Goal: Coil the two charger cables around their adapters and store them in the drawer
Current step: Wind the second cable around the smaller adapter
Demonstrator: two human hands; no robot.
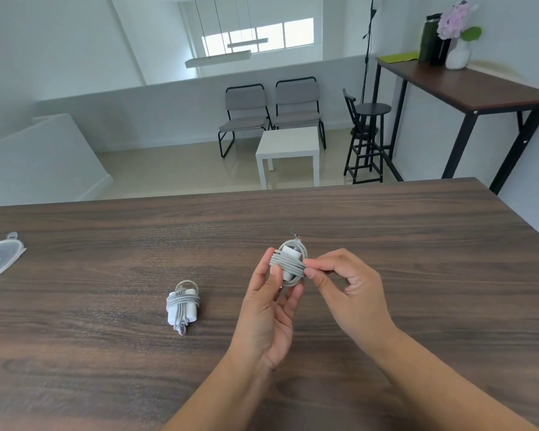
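My left hand (269,309) grips a white adapter (290,264) above the desk (417,244). My right hand (346,283) pinches its grey cable (288,262), coiled around it. Another wrapped adapter (182,307) lies toward the near edge, left of my hands.

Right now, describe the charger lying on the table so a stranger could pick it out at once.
Start at the dark wood table in the foreground. Left of the two hands, one white charger lies alone on the wood, its grey cable wound around it. The other charger is off the table, in the grip of the left hand and pinched by the right hand.
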